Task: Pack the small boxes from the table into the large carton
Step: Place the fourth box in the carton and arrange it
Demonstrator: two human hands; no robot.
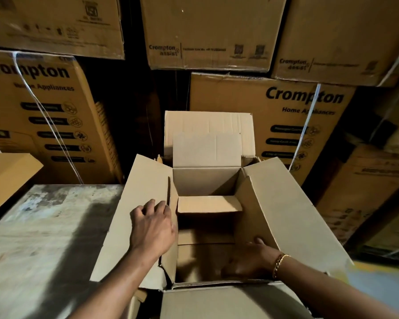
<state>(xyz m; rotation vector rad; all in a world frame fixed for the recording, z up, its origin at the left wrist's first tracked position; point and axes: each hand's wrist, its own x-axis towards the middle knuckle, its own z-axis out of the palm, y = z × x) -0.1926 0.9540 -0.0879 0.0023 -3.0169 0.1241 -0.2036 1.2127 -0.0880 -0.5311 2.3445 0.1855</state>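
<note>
My left hand [153, 226] is spread flat and holding nothing, pressing the carton's left flap [134, 217] outward right at the slit near its inner edge. My right hand [249, 261] is down inside the carton [286, 217], low against the right wall; it's dark in there, so I honestly can't tell if the fingers are on anything.

What worries me: that left flap is already torn at the near corner, so leaning on it harder could rip it further, and then it won't fold shut. If I let go, it could also flop back over the opening.

Small boxes: one [209, 203] sits inside against the far wall, well beyond both hands, and there seem to be more [203, 238] below it in the shadow, nearer my right hand. None in view on the bench [44, 238], whose right edge sits under the flap.
</note>
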